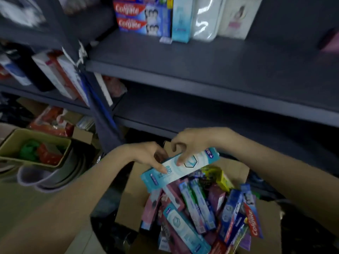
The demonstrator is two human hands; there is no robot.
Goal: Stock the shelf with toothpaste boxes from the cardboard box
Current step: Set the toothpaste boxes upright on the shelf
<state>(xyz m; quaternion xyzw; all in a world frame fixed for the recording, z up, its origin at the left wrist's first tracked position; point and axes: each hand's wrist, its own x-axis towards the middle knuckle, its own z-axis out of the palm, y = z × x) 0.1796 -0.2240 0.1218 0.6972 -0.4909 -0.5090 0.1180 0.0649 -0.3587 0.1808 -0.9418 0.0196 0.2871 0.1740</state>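
Right now both hands hold one pale teal toothpaste box (180, 166) just above the open cardboard box (132, 195), which is heaped with more toothpaste boxes (201, 208) lying at all angles. The left hand (148, 154) has its fingers curled around the box's near-left part, a fingertip lying across the printed face; the right hand (190, 143) pinches the upper long edge from above, thumb and fingers bent onto the cardboard. The box lies slanted, its right end higher, clear of the pile beneath.

The step in hand looks like carrying this box up to the grey shelf (183, 57), where an identical-looking teal box (181, 19) already stands upright beside the stacked Colgate boxes (139, 17). To do it well, I would turn the box upright while it is in the air, so the front face looks outward like its neighbour. A grip near the middle with one hand should be enough, since the carton seems light and stiff; squeezing hard risks denting the thin card. Setting it just in front of or beside the matching box keeps the brands grouped. The wide bare stretch of shelf to the front leaves room, so sliding it back gently beats dropping it, which might topple the standing packets (207, 17) to the right
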